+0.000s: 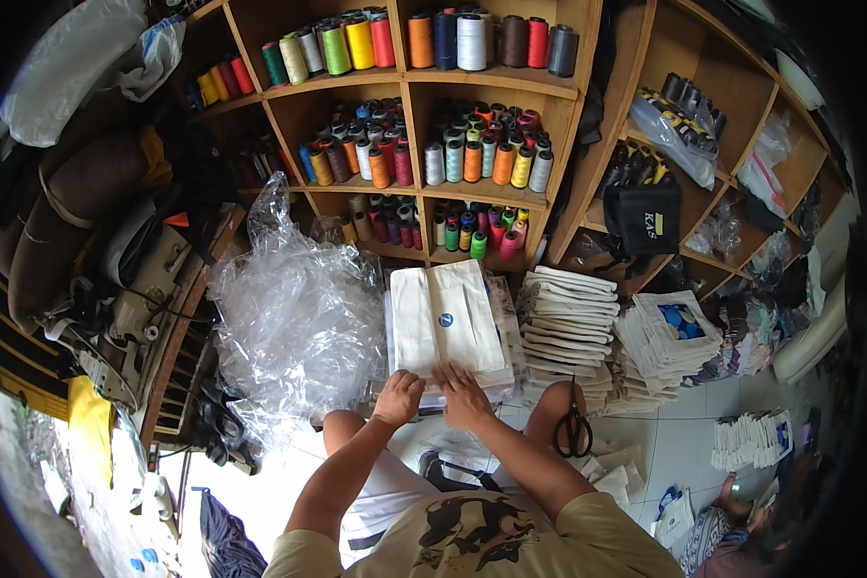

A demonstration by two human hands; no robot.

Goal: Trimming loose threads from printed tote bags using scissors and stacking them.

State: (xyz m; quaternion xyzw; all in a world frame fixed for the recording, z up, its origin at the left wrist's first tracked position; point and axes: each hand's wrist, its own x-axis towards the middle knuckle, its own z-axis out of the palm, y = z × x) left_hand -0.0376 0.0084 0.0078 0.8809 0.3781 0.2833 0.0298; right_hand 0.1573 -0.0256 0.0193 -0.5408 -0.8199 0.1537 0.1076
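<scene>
A cream cloth bag (pixel 409 313) with a small round blue emblem lies flat in front of me, on a stack in clear plastic. My left hand (pixel 398 398) is closed at the bag's near left corner, its fingers curled in around the edge. Just beside it, my right hand (pixel 462 395) rests on the near edge of the bag, its fingers stretched forward and slightly blurred. Both forearms reach in from below.
Crumpled clear plastic bags (pixel 299 318) heap up on the left. Folded cream bags (pixel 568 313) stand stacked on the right, with black scissors (pixel 573 429) near my knee. Wooden shelves (pixel 491 84) of thread spools rise behind. A sewing machine (pixel 149 289) sits far left; another person (pixel 732 506) is lower right.
</scene>
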